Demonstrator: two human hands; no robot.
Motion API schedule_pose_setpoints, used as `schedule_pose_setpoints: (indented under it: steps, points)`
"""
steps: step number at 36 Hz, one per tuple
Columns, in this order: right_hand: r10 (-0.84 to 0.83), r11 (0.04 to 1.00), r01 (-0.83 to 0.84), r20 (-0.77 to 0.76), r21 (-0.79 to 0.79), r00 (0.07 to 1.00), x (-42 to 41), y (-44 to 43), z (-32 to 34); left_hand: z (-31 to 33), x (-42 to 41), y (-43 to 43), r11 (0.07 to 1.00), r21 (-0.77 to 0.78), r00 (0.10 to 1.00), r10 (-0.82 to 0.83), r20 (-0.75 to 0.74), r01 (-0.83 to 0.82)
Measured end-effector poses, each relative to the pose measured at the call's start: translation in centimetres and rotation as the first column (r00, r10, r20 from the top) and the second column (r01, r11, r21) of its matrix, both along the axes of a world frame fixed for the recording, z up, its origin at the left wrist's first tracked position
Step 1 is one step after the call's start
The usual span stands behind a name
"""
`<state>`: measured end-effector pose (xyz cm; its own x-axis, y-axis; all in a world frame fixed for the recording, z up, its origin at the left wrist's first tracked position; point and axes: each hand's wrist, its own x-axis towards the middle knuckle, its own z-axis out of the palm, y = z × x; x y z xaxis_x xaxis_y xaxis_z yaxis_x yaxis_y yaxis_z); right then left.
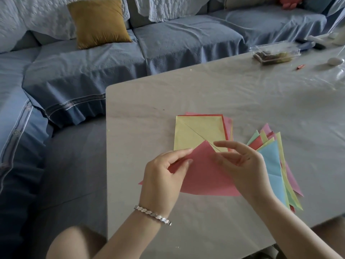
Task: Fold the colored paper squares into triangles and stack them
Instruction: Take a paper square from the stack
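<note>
Pink paper triangle (203, 174) points to 12 o'clock; left hand (164, 176) pinches it, right hand (242, 165) touches it, fingers relaxed.

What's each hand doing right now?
Left hand: pinching the pink paper triangle.
Right hand: over the same paper, grip cannot be told.

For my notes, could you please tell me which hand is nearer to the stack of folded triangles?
Right. The right hand sits directly beside the stack of folded triangles; the left hand grips the pink paper's far side.
</note>
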<state>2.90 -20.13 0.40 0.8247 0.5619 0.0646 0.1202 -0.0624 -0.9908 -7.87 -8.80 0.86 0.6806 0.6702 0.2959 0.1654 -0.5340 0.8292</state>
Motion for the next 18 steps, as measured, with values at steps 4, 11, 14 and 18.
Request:
schedule_pose_setpoints:
  steps: [4,11,14,18]
  points:
    - [0.010,1.000,-0.010,0.044,0.000,0.999,-0.16,0.08,0.31,0.21,-0.12,-0.02,1.000,-0.025,1.000,0.000,0.016,0.000]
    - [0.000,1.000,0.000,0.039,0.012,0.999,-0.16,0.15,0.57,0.69,-0.21,-0.14,0.999,-0.037,1.000,-0.003,0.022,0.003]
    - [-0.007,1.000,0.007,0.038,0.007,0.999,-0.15,0.17,0.76,0.82,-0.29,-0.15,0.999,-0.044,1.000,0.000,0.030,0.002]
    - [0.005,1.000,-0.005,0.017,0.005,1.000,-0.09,0.25,1.04,0.95,-0.43,-0.12,0.995,-0.097,1.000,0.005,0.026,-0.002]
